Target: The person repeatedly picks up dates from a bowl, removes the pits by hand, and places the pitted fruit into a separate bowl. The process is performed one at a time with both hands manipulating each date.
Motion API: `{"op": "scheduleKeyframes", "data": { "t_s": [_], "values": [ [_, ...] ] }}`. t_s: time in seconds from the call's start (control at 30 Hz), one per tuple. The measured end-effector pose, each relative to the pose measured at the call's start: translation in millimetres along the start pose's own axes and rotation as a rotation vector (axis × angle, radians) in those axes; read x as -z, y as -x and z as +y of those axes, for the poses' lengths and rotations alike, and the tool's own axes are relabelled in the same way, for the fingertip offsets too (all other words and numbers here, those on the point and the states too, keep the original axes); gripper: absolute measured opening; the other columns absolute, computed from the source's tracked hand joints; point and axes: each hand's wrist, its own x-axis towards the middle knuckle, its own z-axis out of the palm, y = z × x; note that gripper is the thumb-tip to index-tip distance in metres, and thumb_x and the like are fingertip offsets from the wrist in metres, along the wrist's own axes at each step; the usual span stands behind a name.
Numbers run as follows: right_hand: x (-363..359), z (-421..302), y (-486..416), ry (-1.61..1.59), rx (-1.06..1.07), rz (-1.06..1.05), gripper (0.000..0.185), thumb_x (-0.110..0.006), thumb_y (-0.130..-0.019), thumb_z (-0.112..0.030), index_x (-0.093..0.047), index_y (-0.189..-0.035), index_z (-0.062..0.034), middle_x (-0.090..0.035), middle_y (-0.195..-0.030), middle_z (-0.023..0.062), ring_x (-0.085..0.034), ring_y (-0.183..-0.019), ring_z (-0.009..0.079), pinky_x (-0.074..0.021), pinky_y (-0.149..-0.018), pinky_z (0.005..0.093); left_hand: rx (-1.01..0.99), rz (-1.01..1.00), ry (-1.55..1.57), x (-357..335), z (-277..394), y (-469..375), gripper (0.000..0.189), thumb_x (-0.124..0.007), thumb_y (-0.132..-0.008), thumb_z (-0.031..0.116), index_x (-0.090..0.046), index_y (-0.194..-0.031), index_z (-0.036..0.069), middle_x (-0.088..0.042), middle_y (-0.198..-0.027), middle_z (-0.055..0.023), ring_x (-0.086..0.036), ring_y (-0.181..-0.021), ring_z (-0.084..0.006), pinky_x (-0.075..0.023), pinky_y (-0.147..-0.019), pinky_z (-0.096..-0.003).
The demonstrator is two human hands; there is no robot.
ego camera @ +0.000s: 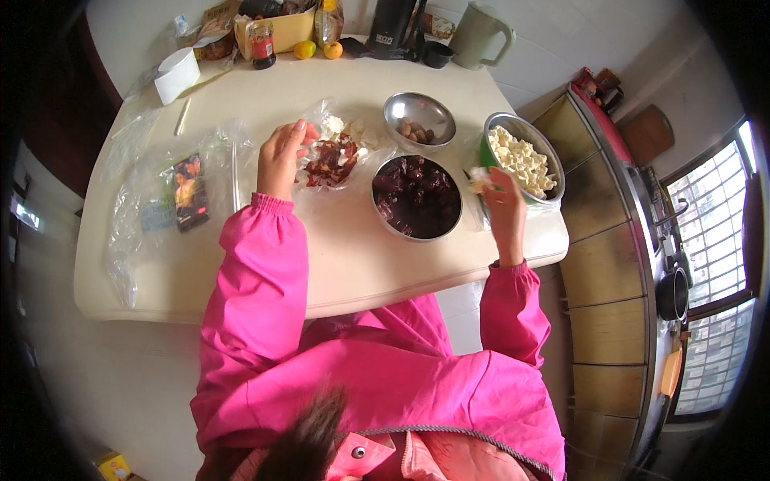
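My left hand (283, 153) hovers at the left edge of a heap of dark red-brown scraps (329, 161) on clear plastic, its fingers curved; whether it holds anything is hidden. Between the fingertips of my right hand (505, 201) is a small pale piece (479, 178), beside the green-sided metal bowl (558, 174) of cream-white chunks (520, 157). A round metal bowl (417, 239) full of dark red, glossy pieces (416, 195) stands between my hands. Behind it, a smaller steel bowl (421, 102) contains several brown nut-like pieces (415, 130).
Clear plastic bags (129, 240) and a phone (191, 192) with a lit screen lie at the left. A jar (262, 45), two orange-yellow fruits (305, 50), a black flask (390, 30) and a grey-green jug (478, 36) stand along the back. Cabinets (607, 264) line the right.
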Motion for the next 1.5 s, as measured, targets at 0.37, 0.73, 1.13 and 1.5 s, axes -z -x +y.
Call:
{"op": "scheduleKeyframes", "data": {
  "t_s": [0.37, 0.73, 1.13, 1.5],
  "values": [
    [0.5, -41.3, 27.7, 0.276, 0.243, -0.089, 0.012, -0.068, -0.078, -0.002, -0.067, -0.089, -0.0062, -0.061, -0.081, 0.0067, -0.056, -0.075, 0.0229, -0.0457, -0.068, 0.0329, -0.213, -0.085, -0.104, -50.0, -17.2, 10.7, 0.028, -0.055, -0.097, 0.026, -0.062, -0.091, 0.000, -0.061, -0.090, -0.0043, -0.060, -0.081, -0.0126, -0.0480, -0.075, -0.0265],
    [-6.0, -61.5, 38.6, 0.420, 0.428, -0.232, 0.018, -0.073, -0.075, -0.009, -0.068, -0.091, -0.0065, -0.056, -0.092, 0.0089, -0.053, -0.086, 0.0295, -0.0447, -0.075, 0.0389, -0.180, -0.087, -0.112, -45.5, -23.4, 11.0, 0.028, -0.054, -0.098, 0.025, -0.063, -0.090, -0.001, -0.060, -0.093, -0.0053, -0.060, -0.079, -0.0126, -0.0486, -0.075, -0.0257],
    [5.4, -71.6, 26.3, 0.425, 0.463, -0.327, 0.008, -0.072, -0.076, -0.008, -0.068, -0.084, -0.0083, -0.060, -0.088, 0.0062, -0.054, -0.085, 0.0277, -0.0448, -0.075, 0.0377, -0.220, -0.089, -0.073, -45.1, -19.0, 13.3, 0.026, -0.056, -0.097, 0.022, -0.063, -0.084, 0.000, -0.060, -0.089, -0.0035, -0.058, -0.075, -0.0107, -0.0474, -0.070, -0.0250],
    [-22.7, -71.8, 29.8, 0.443, 0.543, -0.350, 0.018, -0.070, -0.074, -0.010, -0.065, -0.091, -0.0095, -0.059, -0.093, 0.0057, -0.053, -0.088, 0.0278, -0.0430, -0.078, 0.0392, -0.178, -0.108, -0.024, -44.8, -25.3, 13.0, 0.026, -0.057, -0.096, 0.024, -0.063, -0.085, 0.001, -0.060, -0.087, -0.0017, -0.057, -0.070, -0.0081, -0.0464, -0.064, -0.0234]
  ]
}}
